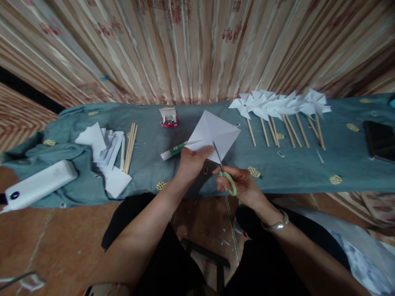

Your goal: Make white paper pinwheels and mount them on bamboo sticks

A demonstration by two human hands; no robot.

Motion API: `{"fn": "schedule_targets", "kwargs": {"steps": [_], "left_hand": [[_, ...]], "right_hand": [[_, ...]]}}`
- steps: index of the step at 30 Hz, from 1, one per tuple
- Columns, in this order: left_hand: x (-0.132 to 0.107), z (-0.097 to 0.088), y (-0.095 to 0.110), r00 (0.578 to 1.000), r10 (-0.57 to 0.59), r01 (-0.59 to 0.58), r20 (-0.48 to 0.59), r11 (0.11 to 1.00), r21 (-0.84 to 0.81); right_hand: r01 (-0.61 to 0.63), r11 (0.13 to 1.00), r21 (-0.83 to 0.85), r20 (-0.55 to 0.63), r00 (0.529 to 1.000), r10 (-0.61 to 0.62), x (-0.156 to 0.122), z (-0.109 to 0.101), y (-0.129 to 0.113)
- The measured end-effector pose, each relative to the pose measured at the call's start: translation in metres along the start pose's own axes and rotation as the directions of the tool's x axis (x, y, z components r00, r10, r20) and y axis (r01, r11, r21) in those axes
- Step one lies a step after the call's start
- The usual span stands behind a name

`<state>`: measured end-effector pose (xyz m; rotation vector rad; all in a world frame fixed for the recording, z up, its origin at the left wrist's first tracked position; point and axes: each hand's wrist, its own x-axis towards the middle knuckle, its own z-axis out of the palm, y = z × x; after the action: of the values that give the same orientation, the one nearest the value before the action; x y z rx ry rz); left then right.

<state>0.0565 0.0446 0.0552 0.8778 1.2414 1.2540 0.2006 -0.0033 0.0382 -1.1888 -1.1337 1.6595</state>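
Along the bench [293,170], a row of pinwheels [274,106] lies done at right, while the paper [112,148] heaped at left looks yet to be worked. Between them sits the sheet [214,125], seemingly part-cut, with spare sticks [131,148] left of it. My right fingers [232,171] curl round the scissors [232,185], their blade at its near side; my left fingers [203,155] pinch the sheet.

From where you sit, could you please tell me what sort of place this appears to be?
Probably a room at home used as a small craft corner: a patterned curtain hangs beyond the printed cloth, paper pinwheels lie on it, and scissors are in the right hand.
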Motion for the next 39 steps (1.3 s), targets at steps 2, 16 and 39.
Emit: {"fn": "schedule_targets", "kwargs": {"steps": [2,16,39], "left_hand": [[0.0,0.0,0.0,1.0,0.001,-0.001,0.004,1.0,-0.007],[0.001,0.0,0.0,1.0,-0.023,0.023,-0.001,1.0,-0.011],[0.015,-0.013,0.006,0.997,0.024,-0.031,-0.067,0.994,-0.108]], "right_hand": [[0.0,1.0,0.003,0.0,1.0,0.0,0.0,0.0,0.0],[-0.009,1.0,0.027,-0.028,1.0,0.01,-0.001,0.003,-0.001],[-0.058,0.988,-0.14,0.106,0.992,0.074,-0.004,-0.01,-0.005]]}}
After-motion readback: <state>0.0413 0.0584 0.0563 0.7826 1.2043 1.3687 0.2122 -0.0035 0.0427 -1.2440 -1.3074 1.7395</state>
